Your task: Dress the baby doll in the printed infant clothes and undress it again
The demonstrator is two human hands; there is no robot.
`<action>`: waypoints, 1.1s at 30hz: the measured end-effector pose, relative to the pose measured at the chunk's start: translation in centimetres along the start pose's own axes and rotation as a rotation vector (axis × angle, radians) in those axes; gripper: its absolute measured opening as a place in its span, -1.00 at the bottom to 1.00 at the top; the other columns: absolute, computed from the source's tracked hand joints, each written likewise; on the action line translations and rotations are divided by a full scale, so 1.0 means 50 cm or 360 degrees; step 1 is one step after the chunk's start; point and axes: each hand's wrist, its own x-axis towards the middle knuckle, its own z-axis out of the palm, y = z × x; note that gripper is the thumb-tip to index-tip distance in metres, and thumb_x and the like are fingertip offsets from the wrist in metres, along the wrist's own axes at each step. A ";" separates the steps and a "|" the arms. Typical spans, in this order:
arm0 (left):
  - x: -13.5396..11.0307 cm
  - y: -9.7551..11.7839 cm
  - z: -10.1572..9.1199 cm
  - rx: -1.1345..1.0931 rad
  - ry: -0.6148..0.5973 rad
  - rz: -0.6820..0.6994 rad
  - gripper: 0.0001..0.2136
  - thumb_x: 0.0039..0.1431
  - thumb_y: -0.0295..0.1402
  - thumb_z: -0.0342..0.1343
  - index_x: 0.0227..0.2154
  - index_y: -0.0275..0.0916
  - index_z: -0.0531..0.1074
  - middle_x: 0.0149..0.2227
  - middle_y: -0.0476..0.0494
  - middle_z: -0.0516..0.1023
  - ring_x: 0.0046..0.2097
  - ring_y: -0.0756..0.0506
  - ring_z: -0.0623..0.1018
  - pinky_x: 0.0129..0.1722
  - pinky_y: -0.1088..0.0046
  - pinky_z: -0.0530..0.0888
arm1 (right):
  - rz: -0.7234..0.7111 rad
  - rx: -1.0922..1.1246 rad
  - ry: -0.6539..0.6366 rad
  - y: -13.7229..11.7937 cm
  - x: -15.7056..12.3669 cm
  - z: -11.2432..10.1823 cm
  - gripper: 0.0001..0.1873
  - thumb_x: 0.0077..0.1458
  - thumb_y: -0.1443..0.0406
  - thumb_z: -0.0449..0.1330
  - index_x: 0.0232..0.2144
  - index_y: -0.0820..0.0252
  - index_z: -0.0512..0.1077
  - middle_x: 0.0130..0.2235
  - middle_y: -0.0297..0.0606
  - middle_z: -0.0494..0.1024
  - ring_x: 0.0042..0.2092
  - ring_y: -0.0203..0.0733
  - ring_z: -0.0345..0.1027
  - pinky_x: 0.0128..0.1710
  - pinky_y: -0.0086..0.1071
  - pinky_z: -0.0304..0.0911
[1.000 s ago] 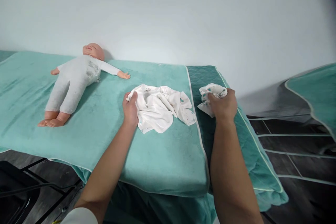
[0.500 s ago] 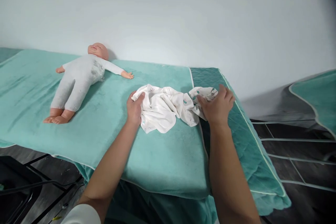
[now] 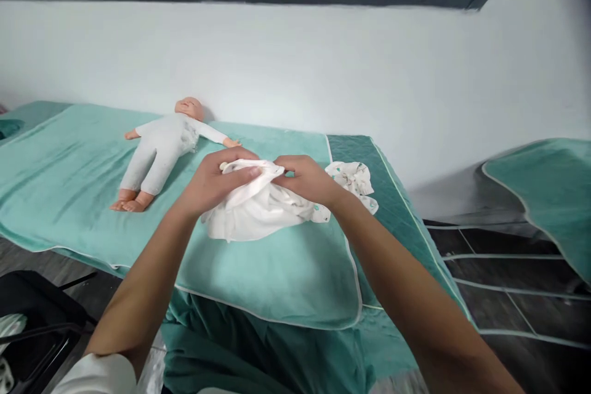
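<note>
A white baby garment (image 3: 258, 218), bunched up, is held a little above the bed's near side. My left hand (image 3: 221, 178) pinches its upper edge between thumb and fingers. Close by, my right hand (image 3: 302, 178) is closed on the same edge, its fingertips partly hidden by the cloth. A white cloth part with small green prints (image 3: 353, 178) lies to the right, past my right wrist; whether it is joined to the garment is hidden. Left of my hands a baby doll (image 3: 161, 144) with a white cloth body lies on its back, arms spread.
A green velvety cover (image 3: 286, 298) lies over the bed, with a darker quilted part (image 3: 353, 148) at the right. A white wall (image 3: 295, 68) stands behind. At the lower left is a black chair (image 3: 37, 308); at the right, a metal slatted frame (image 3: 512, 289).
My right hand has left the printed part and moved left to the garment's edge beside my left hand. The garment's left end has been gathered and lifted. The view has tilted up.
</note>
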 end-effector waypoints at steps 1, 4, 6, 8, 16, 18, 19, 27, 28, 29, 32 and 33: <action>-0.013 0.013 -0.017 0.0119 0.0075 0.0015 -0.70 0.11 -0.08 0.34 -0.32 -0.24 0.59 -0.28 -0.08 0.62 -0.22 -0.09 0.55 -0.22 0.41 0.47 | 0.0038 -0.0006 0.0055 -0.021 0.000 -0.007 -0.69 0.22 0.06 0.22 -0.40 0.16 0.49 -0.39 -0.36 0.50 -0.32 -0.23 0.32 -0.28 -0.35 0.17; -0.048 0.026 -0.034 0.0401 0.0307 0.0105 -0.69 0.18 -0.11 0.29 -0.11 -0.18 0.55 -0.15 -0.09 0.62 -0.10 -0.12 0.56 -0.08 0.37 0.50 | 0.0139 0.0020 0.0226 -0.074 -0.007 -0.018 -0.63 0.21 0.01 0.24 -0.46 0.15 0.41 -0.47 -0.41 0.36 -0.40 -0.29 0.18 -0.37 -0.38 0.06; -0.060 0.021 -0.016 0.0611 0.0290 0.0165 -0.57 0.17 -0.15 0.29 0.08 -0.12 0.46 -0.05 -0.09 0.60 -0.04 -0.14 0.56 -0.02 0.33 0.50 | 0.0097 -0.0022 0.0278 -0.105 -0.008 -0.016 -0.65 0.24 0.05 0.20 -0.46 0.15 0.39 -0.48 -0.42 0.34 -0.41 -0.30 0.16 -0.37 -0.38 0.05; -0.062 0.013 0.014 0.0889 0.0198 0.0190 -0.58 0.21 -0.22 0.24 0.12 -0.09 0.43 0.01 -0.10 0.60 -0.01 -0.17 0.57 -0.02 0.29 0.49 | 0.0029 -0.0153 0.0255 -0.132 -0.007 -0.013 -0.69 0.28 0.10 0.15 -0.44 0.15 0.41 -0.46 -0.40 0.39 -0.40 -0.29 0.19 -0.35 -0.37 0.07; -0.032 0.016 0.032 0.1600 0.0431 0.0271 -0.70 0.21 -0.51 -0.02 -0.10 -0.14 0.52 -0.09 -0.16 0.63 -0.06 -0.23 0.58 -0.18 0.33 0.43 | 0.0227 -0.1415 0.0255 -0.161 -0.057 -0.055 -0.70 0.27 0.42 -0.05 -0.18 0.19 0.49 -0.23 -0.08 0.51 -0.40 -0.16 0.30 -0.40 -0.29 0.05; -0.027 0.029 0.019 0.1611 0.0485 0.0301 -0.71 0.20 -0.51 -0.02 -0.11 -0.15 0.51 -0.10 -0.15 0.63 -0.08 -0.21 0.58 -0.18 0.33 0.42 | 0.0279 -0.1556 0.0331 -0.159 -0.078 -0.068 -0.68 0.26 0.44 -0.06 -0.19 0.22 0.50 -0.21 -0.05 0.49 -0.42 -0.16 0.30 -0.41 -0.28 0.06; -0.025 0.036 0.013 0.1590 0.0513 0.0316 -0.71 0.19 -0.50 -0.02 -0.12 -0.15 0.51 -0.10 -0.14 0.63 -0.08 -0.21 0.57 -0.16 0.34 0.42 | 0.0285 -0.1577 0.0386 -0.159 -0.088 -0.073 -0.67 0.26 0.43 -0.06 -0.19 0.22 0.51 -0.20 -0.04 0.49 -0.38 -0.13 0.33 -0.40 -0.27 0.08; -0.037 0.048 -0.054 0.0962 0.0580 0.0229 -0.75 0.22 -0.45 0.04 -0.11 -0.18 0.55 -0.14 -0.02 0.64 -0.13 -0.08 0.52 -0.06 0.41 0.42 | 0.0276 -0.1103 0.0688 -0.139 -0.165 -0.120 -0.58 0.24 0.37 -0.03 -0.03 0.04 0.55 -0.08 -0.18 0.63 -0.04 0.04 0.47 -0.06 -0.12 0.32; -0.039 0.047 -0.066 0.0893 0.0539 0.0171 -0.75 0.23 -0.44 0.05 -0.11 -0.18 0.56 -0.15 0.00 0.64 -0.14 -0.06 0.51 -0.06 0.43 0.41 | 0.0303 -0.1044 0.0697 -0.133 -0.173 -0.127 -0.60 0.24 0.35 -0.01 -0.04 0.02 0.56 -0.08 -0.21 0.64 -0.05 0.02 0.48 -0.05 -0.13 0.32; -0.041 0.045 -0.079 0.0859 0.0484 0.0101 -0.77 0.24 -0.42 0.06 -0.12 -0.18 0.57 -0.17 0.02 0.64 -0.15 -0.05 0.51 -0.08 0.45 0.41 | 0.0353 -0.0998 0.0688 -0.126 -0.179 -0.132 -0.63 0.25 0.32 0.02 -0.05 0.01 0.58 -0.09 -0.23 0.66 -0.07 0.01 0.49 -0.06 -0.13 0.33; -0.030 0.029 -0.114 0.0933 0.0225 -0.0184 -0.83 0.21 -0.29 0.16 -0.23 -0.16 0.61 -0.31 0.00 0.62 -0.26 -0.08 0.51 -0.23 0.46 0.39 | 0.0592 -0.0905 0.0552 -0.097 -0.188 -0.139 -0.72 0.26 0.16 0.13 -0.11 -0.02 0.61 -0.16 -0.27 0.69 -0.16 0.01 0.50 -0.16 -0.17 0.33; -0.020 0.018 -0.123 0.0997 0.0132 -0.0280 -0.83 0.18 -0.24 0.19 -0.27 -0.15 0.62 -0.35 -0.02 0.61 -0.30 -0.12 0.51 -0.26 0.43 0.39 | 0.0665 -0.0887 0.0471 -0.083 -0.185 -0.138 -0.72 0.26 0.10 0.15 -0.13 -0.03 0.62 -0.17 -0.28 0.70 -0.18 0.01 0.51 -0.18 -0.19 0.33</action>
